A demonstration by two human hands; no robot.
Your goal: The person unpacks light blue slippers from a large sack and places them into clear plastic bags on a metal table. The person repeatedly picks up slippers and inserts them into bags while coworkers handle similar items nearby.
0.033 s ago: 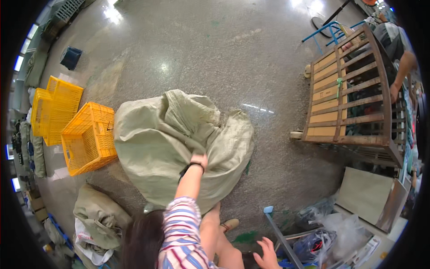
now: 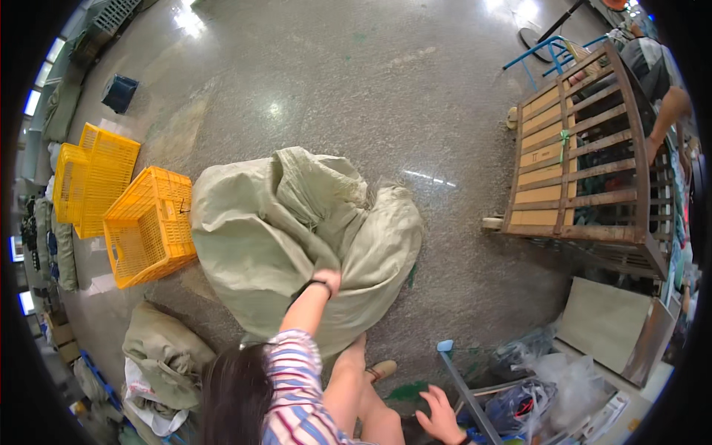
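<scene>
A large pale green woven sack (image 2: 245,222) lies bunched on the floor in front of me, its gathered folds rising at the far middle. My left hand (image 2: 326,280), a dark band at its wrist, is closed on a fold of the sack near its centre; its fingertips are partly hidden. Nothing is in my right hand (image 2: 439,415), which hovers low at the right with fingers apart, beside a metal bar with a blue end cap (image 2: 445,346). My bare legs and one tan shoe (image 2: 382,369) show at the sack's near edge.
Yellow plastic crates (image 2: 152,222) stand to the left, with a dark blue bin (image 2: 119,95) beyond. Another filled sack (image 2: 159,337) sits at the near left. At right is a wooden slatted cart (image 2: 564,170) with a person behind it. Clear plastic bags (image 2: 571,386) lie at the near right.
My left hand has come slightly nearer to me, drawing the fold of the sack along. My right hand has shifted a little to the left and away from me.
</scene>
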